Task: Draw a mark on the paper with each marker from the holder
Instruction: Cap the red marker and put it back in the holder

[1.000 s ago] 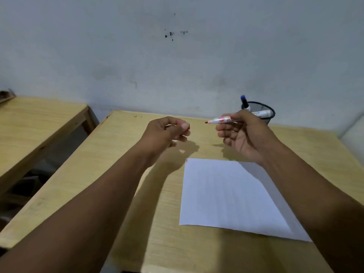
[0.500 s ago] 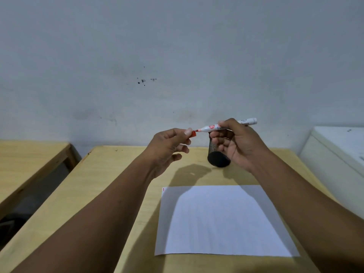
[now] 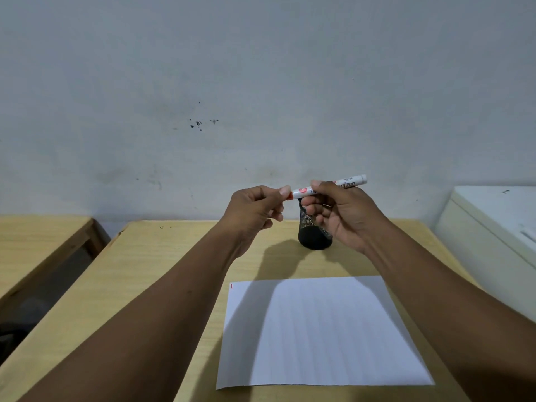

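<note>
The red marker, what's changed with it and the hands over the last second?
The left hand brought the red cap up to the red marker and is now pressing it over the tip, which was bare a second ago. The right hand kept its hold on the barrel. The paper, with its small red mark, and the holder stayed put.

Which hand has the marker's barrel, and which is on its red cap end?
The right hand grips the marker by its white barrel; the left hand pinches the red cap end.
</note>
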Available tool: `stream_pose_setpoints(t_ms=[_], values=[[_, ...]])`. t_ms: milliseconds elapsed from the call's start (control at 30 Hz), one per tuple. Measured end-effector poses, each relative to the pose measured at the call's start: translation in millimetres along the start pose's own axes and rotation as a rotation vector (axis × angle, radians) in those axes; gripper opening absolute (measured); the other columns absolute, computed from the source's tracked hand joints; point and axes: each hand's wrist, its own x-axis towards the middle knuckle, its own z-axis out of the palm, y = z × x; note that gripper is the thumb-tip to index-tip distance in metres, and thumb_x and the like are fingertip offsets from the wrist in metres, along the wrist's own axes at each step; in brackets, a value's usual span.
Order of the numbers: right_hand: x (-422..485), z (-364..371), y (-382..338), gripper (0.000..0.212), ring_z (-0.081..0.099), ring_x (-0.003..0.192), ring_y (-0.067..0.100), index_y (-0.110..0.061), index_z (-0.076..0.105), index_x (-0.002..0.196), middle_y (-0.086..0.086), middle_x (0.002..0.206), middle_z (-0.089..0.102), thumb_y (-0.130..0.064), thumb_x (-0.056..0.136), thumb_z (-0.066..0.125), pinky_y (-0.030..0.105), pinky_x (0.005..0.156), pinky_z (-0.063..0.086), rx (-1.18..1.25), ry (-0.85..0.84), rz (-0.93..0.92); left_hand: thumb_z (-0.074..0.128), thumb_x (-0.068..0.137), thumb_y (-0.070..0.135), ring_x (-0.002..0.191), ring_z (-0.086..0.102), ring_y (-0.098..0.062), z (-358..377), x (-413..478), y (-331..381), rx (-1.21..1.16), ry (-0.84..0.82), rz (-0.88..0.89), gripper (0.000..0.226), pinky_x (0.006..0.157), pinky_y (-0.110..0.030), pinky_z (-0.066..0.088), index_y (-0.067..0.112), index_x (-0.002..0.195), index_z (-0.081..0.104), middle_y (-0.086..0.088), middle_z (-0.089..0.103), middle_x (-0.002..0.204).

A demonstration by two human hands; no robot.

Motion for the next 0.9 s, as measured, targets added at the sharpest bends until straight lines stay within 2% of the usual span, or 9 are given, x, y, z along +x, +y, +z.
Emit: stream_pose_setpoints(t_ms=[133,233,333,433,533,600,700,800,900], values=[[15.3,-6.5,-3.0,0.02,0.067,0.051,0.01,-0.005,0.07,0.094,0.005,0.067,0.074,-0.024,0.098,0.067,0.019,0.047,0.045,-0.028,-0.023,0.033,0.077,0.088,0.03,0.056,0.056,-0.016,4.6,14.8,-1.6,0.017,0.048,0.042,0.028,0.065,-0.031,0.041,0.018,0.063,0.07,-0.006,0.061,0.07],[25.3,-16.1,-16.7,0.035,0.066,0.05,0.013,-0.008,0.068,0.091,0.008,0.068,0.072,-0.043,0.096,0.067,0.022,0.05,0.042,-0.343,-0.028,0.141,0.076,0.088,0.033,0.054,0.058,-0.014,7.7,25.0,-3.1,0.156,0.111,0.093,0.025,0.06,-0.028,0.043,0.01,0.078,0.072,-0.002,0.063,0.067],[33.8,-31.8,-34.2,0.05,0.064,0.046,0.014,-0.007,0.068,0.088,0.01,0.067,0.073,-0.057,0.091,0.068,0.021,0.043,0.039,-0.706,0.035,0.232,0.078,0.086,0.034,0.055,0.062,-0.015,11.6,40.0,0.6,0.323,0.172,0.176,0.026,0.055,-0.023,0.047,0.009,0.08,0.072,-0.003,0.069,0.069],[40.4,-47.3,-45.2,0.045,0.064,0.043,0.015,-0.005,0.07,0.087,0.011,0.064,0.074,-0.049,0.094,0.068,0.021,0.042,0.038,-0.851,0.122,0.215,0.08,0.084,0.033,0.062,0.064,-0.017,17.4,55.7,4.4,0.507,0.181,0.251,0.021,0.064,-0.028,0.053,0.014,0.077,0.073,-0.006,0.074,0.075],[41.7,-55.1,-45.0,0.035,0.066,0.046,0.017,-0.003,0.07,0.094,0.011,0.067,0.073,-0.038,0.096,0.068,0.023,0.045,0.039,-0.934,0.14,0.181,0.079,0.084,0.033,0.062,0.059,-0.01,23.0,65.0,2.3,0.693,0.139,0.303,0.018,0.062,-0.027,0.046,0.015,0.081,0.075,0.006,0.067,0.066],[40.7,-55.8,-40.4,0.03,0.066,0.048,0.018,-0.003,0.069,0.098,0.012,0.071,0.072,-0.032,0.098,0.066,0.023,0.046,0.039,-0.977,0.127,0.177,0.077,0.084,0.037,0.07,0.062,-0.013,27.1,67.5,-2.9,0.82,0.096,0.336,0.016,0.065,-0.028,0.046,0.021,0.084,0.076,0.008,0.068,0.07],[39.8,-56.2,-33.7,0.025,0.067,0.054,0.021,-0.003,0.067,0.1,0.014,0.078,0.073,-0.028,0.098,0.065,0.023,0.047,0.039,-1.002,0.102,0.174,0.068,0.09,0.047,0.092,0.062,-0.018,33.2,65.3,-13.6,0.931,0.056,0.374,0.026,0.077,-0.033,0.05,0.028,0.105,0.078,0.001,0.07,0.094],[41.8,-59.7,-29.7,0.022,0.067,0.055,0.023,-0.006,0.066,0.097,0.014,0.078,0.073,-0.028,0.097,0.066,0.023,0.046,0.037,-0.975,0.099,0.15,0.054,0.096,0.032,0.115,0.057,-0.023,34.4,65.6,-22.0,0.951,0.066,0.377,0.035,0.094,-0.041,0.05,0.027,0.126,0.071,-0.005,0.062,0.12],[43.2,-61.8,-26.2,0.021,0.067,0.055,0.023,-0.008,0.065,0.094,0.013,0.077,0.073,-0.028,0.096,0.067,0.022,0.046,0.037,-0.957,0.103,0.133,0.054,0.094,0.021,0.108,0.065,-0.022,33.7,67.2,-21.8,0.918,0.043,0.314,0.035,0.097,-0.038,0.052,0.021,0.123,0.073,-0.005,0.064,0.125]])
